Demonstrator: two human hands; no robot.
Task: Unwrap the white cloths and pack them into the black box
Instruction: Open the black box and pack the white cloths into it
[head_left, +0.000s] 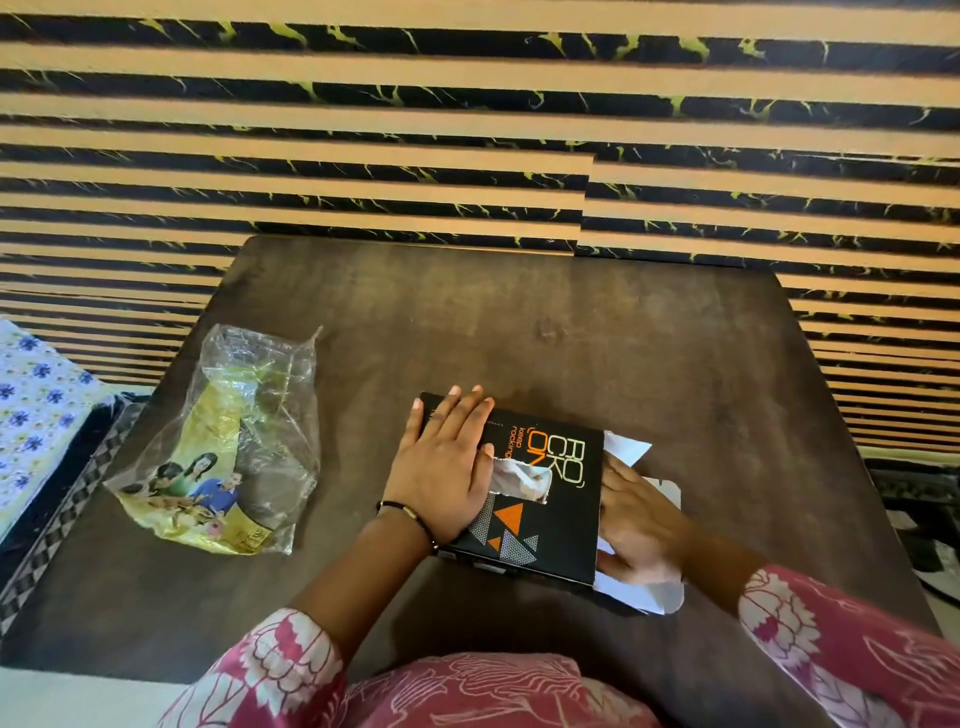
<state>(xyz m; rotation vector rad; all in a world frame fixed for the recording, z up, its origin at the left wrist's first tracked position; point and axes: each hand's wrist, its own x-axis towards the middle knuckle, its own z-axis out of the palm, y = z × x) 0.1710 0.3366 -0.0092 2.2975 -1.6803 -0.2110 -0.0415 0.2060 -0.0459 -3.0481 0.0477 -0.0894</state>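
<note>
- The dark table (519, 322) carries everything; it is set against a wall of tan and black stripes, and a bed with a blue-flowered sheet (31, 410) is seen at its left edge.
- An emptied clear plastic wrapper (228, 447), printed in yellow with figures, lies crumpled on the left of the table, well apart from the box. From this it is judged that the unwrapping is done.
- The black box (550, 499) lies flat near the front edge, its printed face up. White cloth (522, 480) is visible through the window cut in that face, so the cloths are judged to be packed inside already.
- The left hand (447, 467) is laid flat on the left part of the box, fingers straight and together, pressing it down; nothing is pinched.
- The right hand (636, 525) is held at the open right end of the box, resting on the white end flaps (631, 449), which stand out unfolded. Its fingers look fairly straight, but the picture is blurred there and the grip cannot be told for certain.
- What is judged to remain: the white flaps are to be tucked in and the end closed. Whether any further cloths are left outside cannot be seen.
</note>
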